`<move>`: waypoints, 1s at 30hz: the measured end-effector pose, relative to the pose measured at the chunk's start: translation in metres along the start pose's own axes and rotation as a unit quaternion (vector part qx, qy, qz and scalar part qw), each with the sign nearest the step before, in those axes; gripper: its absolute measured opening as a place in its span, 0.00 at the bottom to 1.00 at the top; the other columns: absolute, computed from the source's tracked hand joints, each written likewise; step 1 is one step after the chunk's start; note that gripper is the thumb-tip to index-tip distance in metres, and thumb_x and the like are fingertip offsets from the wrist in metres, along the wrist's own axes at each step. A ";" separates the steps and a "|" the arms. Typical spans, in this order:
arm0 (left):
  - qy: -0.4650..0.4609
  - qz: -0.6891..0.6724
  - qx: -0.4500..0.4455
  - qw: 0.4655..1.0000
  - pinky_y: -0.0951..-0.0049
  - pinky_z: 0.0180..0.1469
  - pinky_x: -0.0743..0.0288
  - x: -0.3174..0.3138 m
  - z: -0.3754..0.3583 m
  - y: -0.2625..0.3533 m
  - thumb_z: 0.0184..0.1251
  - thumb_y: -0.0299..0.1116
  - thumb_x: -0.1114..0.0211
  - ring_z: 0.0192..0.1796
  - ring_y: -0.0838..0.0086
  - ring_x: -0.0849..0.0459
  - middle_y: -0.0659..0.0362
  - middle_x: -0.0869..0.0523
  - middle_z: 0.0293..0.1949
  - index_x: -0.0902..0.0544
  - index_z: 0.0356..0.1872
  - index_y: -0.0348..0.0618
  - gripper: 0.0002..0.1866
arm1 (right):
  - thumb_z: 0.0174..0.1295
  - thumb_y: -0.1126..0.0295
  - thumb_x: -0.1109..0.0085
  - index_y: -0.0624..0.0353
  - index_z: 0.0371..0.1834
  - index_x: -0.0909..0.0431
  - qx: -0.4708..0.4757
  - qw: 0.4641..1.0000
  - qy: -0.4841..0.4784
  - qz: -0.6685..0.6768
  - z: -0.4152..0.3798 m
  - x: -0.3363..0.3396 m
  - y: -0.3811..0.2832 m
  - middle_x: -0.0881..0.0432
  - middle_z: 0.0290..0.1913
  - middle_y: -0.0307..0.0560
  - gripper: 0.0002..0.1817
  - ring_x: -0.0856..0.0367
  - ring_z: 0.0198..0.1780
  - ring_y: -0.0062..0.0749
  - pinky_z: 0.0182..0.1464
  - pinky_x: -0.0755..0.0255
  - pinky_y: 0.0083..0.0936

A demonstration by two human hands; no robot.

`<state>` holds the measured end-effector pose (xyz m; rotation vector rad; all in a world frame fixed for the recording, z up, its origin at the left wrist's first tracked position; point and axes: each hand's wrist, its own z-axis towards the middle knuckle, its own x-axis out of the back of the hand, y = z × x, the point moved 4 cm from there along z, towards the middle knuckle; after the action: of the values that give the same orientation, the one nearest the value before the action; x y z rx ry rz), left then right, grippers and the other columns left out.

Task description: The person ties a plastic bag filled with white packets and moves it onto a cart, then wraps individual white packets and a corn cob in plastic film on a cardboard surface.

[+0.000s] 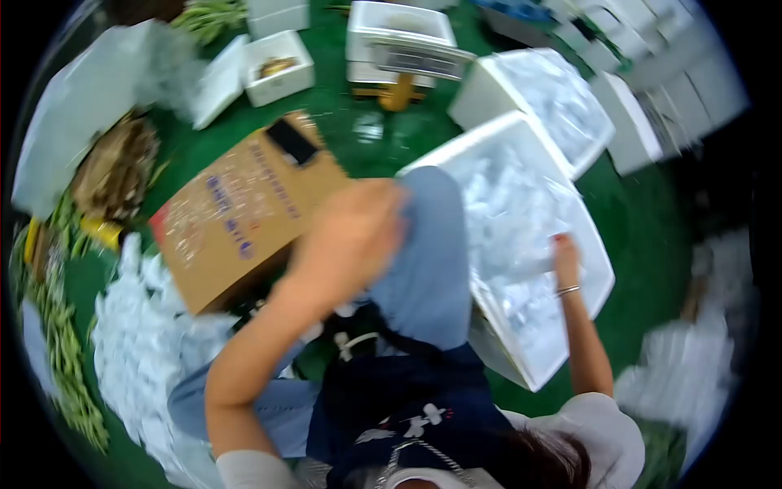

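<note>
My left hand (354,232) is raised over my left knee, near the right edge of a brown cardboard box (224,212) with blue printing. It is smeared by motion, so its fingers do not show clearly. On the right, my right hand (566,257) reaches into a white foam box (590,244) tilted beside my leg. Its fingers are closed on a clear plastic bag (525,248), one of several crumpled ones filling that box. A black phone-like slab (291,141) lies on top of the cardboard box.
Another foam box of clear bags (554,90) stands behind. A scale (399,90) is at the back, near a small foam box (281,69). White packs (134,350) are heaped at left beside green vegetables (69,367). Clear plastic (684,359) lies at right on the green floor (635,228).
</note>
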<state>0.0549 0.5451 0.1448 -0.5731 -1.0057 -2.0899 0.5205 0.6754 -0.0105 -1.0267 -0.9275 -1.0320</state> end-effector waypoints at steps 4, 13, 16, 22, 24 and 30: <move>-0.052 -0.054 0.218 0.973 0.70 0.42 0.24 0.017 -0.052 -0.059 0.61 0.23 0.39 0.36 0.66 0.18 0.52 0.18 0.38 0.21 0.46 0.37 0.12 | 0.59 0.63 0.42 0.66 0.49 0.26 -0.088 0.978 -0.177 0.060 -0.051 0.036 -0.043 0.21 0.46 0.57 0.19 0.23 0.49 0.52 0.54 0.31 0.38; 0.013 -0.088 0.512 0.854 0.80 0.37 0.26 0.044 -0.228 -0.135 0.68 0.25 0.42 0.33 0.79 0.20 0.59 0.19 0.31 0.21 0.40 0.33 0.06 | 0.44 0.44 0.29 0.76 0.65 0.43 -0.142 0.989 0.045 0.004 0.061 -0.056 -0.048 0.33 0.60 0.69 0.55 0.36 0.62 0.58 0.63 0.40 0.44; 0.023 -0.122 0.589 0.799 0.82 0.31 0.28 0.037 -0.268 -0.138 0.70 0.29 0.43 0.29 0.80 0.20 0.60 0.17 0.30 0.21 0.39 0.37 0.06 | 0.42 0.42 0.29 0.75 0.66 0.44 -0.073 0.986 0.037 0.148 0.078 -0.064 -0.058 0.36 0.62 0.69 0.57 0.38 0.65 0.58 0.65 0.41 0.42; -0.009 -0.143 0.562 0.814 0.80 0.34 0.25 0.009 -0.221 -0.146 0.70 0.27 0.43 0.30 0.78 0.19 0.57 0.17 0.30 0.21 0.42 0.32 0.08 | 0.40 0.44 0.28 0.64 0.68 0.42 0.056 0.997 -0.018 0.045 0.149 -0.056 -0.100 0.37 0.64 0.68 0.55 0.36 0.65 0.59 0.65 0.38 0.42; -0.022 -0.158 0.528 0.834 0.79 0.36 0.24 0.016 -0.214 -0.145 0.70 0.27 0.43 0.32 0.77 0.19 0.56 0.17 0.32 0.22 0.44 0.31 0.08 | 0.39 0.44 0.28 0.63 0.68 0.42 0.029 0.999 0.033 -0.021 0.171 -0.048 -0.096 0.37 0.64 0.67 0.55 0.36 0.64 0.58 0.64 0.37 0.43; 0.030 -0.117 0.556 0.822 0.80 0.33 0.25 0.079 -0.267 -0.123 0.71 0.28 0.44 0.29 0.78 0.19 0.58 0.17 0.30 0.21 0.42 0.33 0.08 | 0.35 0.42 0.27 0.62 0.69 0.41 -0.007 0.997 -0.061 -0.045 0.147 -0.062 -0.101 0.37 0.62 0.71 0.58 0.34 0.62 0.61 0.61 0.34 0.46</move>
<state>-0.1101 0.3501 -0.0202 0.2358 -2.0520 -1.3011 0.3905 0.8118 -0.0096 -1.0775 -1.0741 -1.0611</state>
